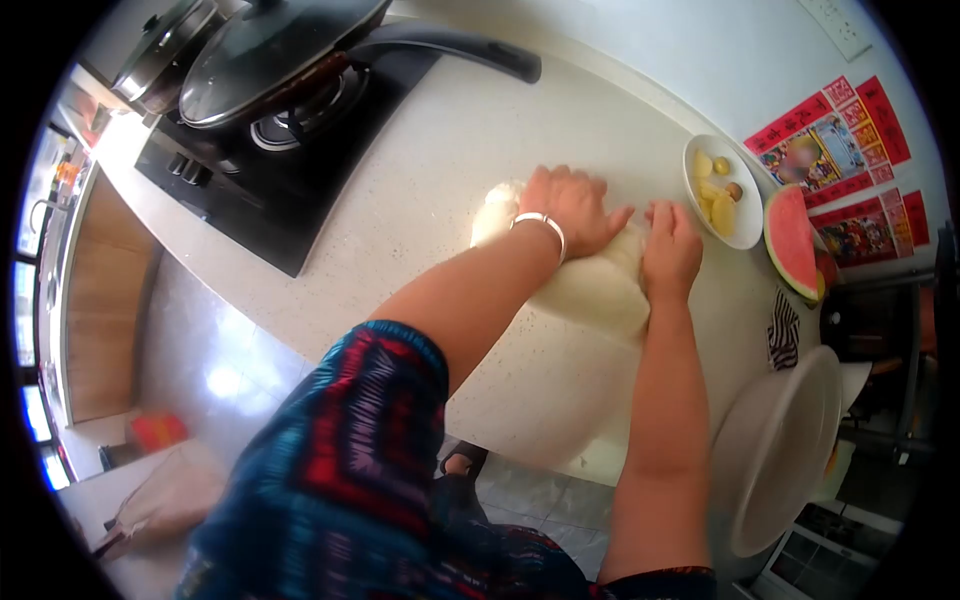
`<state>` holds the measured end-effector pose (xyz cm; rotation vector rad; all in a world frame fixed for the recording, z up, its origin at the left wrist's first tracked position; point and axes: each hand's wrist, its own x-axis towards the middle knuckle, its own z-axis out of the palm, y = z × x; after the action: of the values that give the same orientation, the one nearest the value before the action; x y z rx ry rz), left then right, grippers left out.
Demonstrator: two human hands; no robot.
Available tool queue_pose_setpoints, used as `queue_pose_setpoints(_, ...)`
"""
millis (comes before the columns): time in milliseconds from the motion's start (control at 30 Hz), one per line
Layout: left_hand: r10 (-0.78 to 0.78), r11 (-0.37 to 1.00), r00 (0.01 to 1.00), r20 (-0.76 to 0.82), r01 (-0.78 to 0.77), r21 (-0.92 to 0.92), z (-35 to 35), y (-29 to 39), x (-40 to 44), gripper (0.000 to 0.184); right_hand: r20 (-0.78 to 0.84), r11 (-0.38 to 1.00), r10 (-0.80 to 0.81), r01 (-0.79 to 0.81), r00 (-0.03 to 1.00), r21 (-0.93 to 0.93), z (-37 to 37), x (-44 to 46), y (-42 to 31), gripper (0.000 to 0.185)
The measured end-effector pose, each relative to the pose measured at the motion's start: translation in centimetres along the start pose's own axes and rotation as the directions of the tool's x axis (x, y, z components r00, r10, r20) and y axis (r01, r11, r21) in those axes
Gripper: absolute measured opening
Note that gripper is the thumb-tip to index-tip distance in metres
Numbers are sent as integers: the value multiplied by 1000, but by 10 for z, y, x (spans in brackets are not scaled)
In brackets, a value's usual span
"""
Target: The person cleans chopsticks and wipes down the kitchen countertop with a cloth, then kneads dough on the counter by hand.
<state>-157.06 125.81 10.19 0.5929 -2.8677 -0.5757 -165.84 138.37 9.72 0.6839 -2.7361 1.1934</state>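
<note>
A big, pale lump of dough (590, 290) lies on the light speckled counter, stretched from upper left to lower right. Pressed down over its upper part is my left hand (572, 212), with a silvery bangle on the wrist. Its fingers curl over the dough's far side and the thumb sticks out to the right. At the dough's right end my right hand (670, 250) is closed, fingers bent against the dough. The hands hide part of the dough, including where the fingertips meet it.
A black gas hob (270, 205) carries a lidded pan (270, 60), its handle (450, 48) reaching over the counter (430, 190). To the right are a white plate (742, 228) with yellow pieces, a watermelon piece (792, 240), a striped cloth (784, 330) and a large pale basin (745, 460).
</note>
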Motion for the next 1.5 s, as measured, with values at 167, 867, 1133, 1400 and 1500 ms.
queue_pose_setpoints(167, -39, 993, 993, 109, 27, 114, -21, 15, -34, 47, -113, 924, -360, 338, 926, -181, -9, -29, 19, 35)
queue_pose_setpoints(867, 358, 800, 837, -413, -503, -327, -29, -61, -172, 52, -80, 747, -496, 378, 865, -547, -6, -189, -67, 38)
queue_pose_setpoints(1133, 30, 913, 978, -207, -111, -392, -21, -47, -85, 26, -9, 823, -414, 370, 910, -431, 14, -90, -59, 26)
queue_pose_setpoints(1400, -275, 880, 961, 21, 260, -398, -21, -40, -28, 33, -60, 891, -328, 288, 943, -350, 37, -24, -45, 24)
queue_pose_setpoints(1500, -327, 881, 945, 16, 311, -357, -21, -41, -11, 37, -65, 897, -295, 252, 953, -362, 45, -7, -43, 25)
